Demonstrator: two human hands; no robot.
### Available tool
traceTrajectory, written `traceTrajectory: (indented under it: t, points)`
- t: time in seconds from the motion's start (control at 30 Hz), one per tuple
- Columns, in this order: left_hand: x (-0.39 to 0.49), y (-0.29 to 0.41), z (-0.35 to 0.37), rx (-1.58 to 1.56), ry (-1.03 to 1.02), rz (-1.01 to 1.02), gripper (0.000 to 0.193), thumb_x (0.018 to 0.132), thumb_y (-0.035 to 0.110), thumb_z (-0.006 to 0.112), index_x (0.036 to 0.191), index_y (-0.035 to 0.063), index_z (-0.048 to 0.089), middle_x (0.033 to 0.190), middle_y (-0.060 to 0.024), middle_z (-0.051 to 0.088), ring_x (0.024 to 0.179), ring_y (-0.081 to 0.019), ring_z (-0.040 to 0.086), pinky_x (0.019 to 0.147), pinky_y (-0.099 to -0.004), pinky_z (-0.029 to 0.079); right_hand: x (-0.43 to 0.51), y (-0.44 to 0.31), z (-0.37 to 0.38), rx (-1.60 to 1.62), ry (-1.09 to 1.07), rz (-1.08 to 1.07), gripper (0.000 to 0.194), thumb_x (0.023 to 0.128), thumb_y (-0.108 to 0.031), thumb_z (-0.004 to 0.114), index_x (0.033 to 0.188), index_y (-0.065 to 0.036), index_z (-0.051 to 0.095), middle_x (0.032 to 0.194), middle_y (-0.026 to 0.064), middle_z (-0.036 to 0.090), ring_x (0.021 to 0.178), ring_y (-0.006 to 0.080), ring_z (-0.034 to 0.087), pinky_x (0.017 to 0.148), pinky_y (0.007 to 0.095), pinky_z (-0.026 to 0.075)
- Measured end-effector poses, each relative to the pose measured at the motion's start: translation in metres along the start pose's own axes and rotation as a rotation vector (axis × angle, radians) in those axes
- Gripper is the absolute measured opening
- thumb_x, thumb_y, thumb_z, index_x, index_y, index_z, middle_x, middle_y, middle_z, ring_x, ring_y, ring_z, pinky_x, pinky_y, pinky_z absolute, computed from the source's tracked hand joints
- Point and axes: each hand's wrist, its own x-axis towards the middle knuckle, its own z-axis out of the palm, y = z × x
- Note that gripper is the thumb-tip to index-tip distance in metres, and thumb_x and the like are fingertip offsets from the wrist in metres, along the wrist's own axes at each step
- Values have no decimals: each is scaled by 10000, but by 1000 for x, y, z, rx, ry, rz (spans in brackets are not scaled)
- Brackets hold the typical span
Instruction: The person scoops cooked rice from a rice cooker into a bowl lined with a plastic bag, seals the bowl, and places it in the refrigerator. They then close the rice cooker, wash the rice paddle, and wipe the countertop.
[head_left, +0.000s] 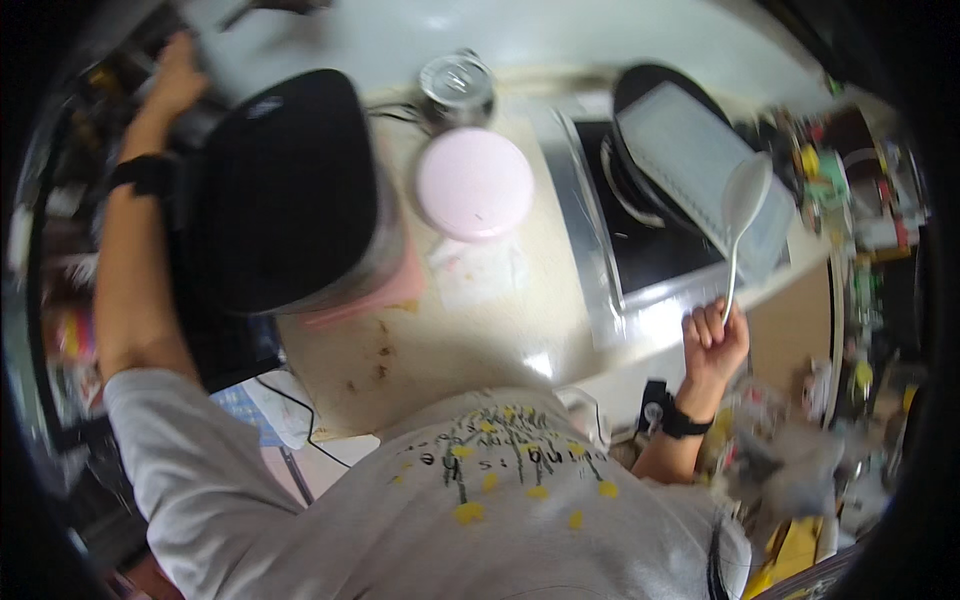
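Observation:
In my right hand (716, 343) is the handle of a pale spoon (748, 196), its bowl pointing up, seen over a translucent plastic sheet or lid (682, 142). That translucent piece lies across a dark pan (626, 169) on the black cooktop (652, 262). My left hand (177, 79) reaches far to the upper left, beyond a large black-topped appliance (292, 195); its fingers are blurred, and whether they hold anything is unclear. A round pink lid or container (475, 184) sits mid-counter, with a crumpled white cloth or tissue (480, 271) just below it.
A metal-and-glass jar or kettle (456, 82) stands behind the pink lid, near the wall, with a dark cord beside it. The pale countertop (450, 345) has brown stains near its front edge. Many bottles and packages crowd the right side; plastic bags (795, 465) lie lower right.

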Motion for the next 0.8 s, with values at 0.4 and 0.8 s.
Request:
traceTrajectory:
  t: [0.4, 0.8]
  points:
    - [26, -12, 24, 296, -70, -111, 740, 755, 231, 532, 1417, 154, 210, 1467, -79, 221, 1346, -357, 158, 1066, -467, 209, -12, 14, 6, -64, -16, 82, 291, 881, -246, 444, 644, -77, 455, 446, -43, 259, 419, 79, 239, 449, 245, 236]
    - [-220, 91, -98, -334, -63, 265, 470, 861, 186, 556, 1303, 87, 430, 1399, -128, 345, 1335, -286, 244, 1078, -444, 161, -41, 25, -8, -378, -50, -132, 279, 879, -304, 567, 825, -30, 568, 531, -53, 375, 482, 63, 270, 497, 221, 250]
